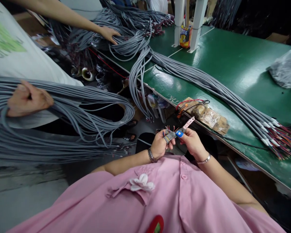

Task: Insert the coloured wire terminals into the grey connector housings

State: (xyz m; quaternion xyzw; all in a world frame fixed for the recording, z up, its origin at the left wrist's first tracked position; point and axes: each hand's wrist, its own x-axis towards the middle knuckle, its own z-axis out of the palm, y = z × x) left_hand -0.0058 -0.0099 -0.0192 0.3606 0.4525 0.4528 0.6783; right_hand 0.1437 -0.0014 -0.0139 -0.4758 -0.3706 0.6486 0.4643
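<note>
Pink strip clamped in right grip, wires seemingly pinched by left grip, lower centre: likely strand-sorting; next move needs steadiness.

A green table with a shiny top is seen, and by it many things are carried. A long bundle of grey cables is laid across the top, with the coloured wire ends spread out at the right. Near the front edge, a wooden block is placed, partly covered by clear wrapping. A plastic bag is set at the far right. Between two white posts, a yellow packet is held upright.
</note>
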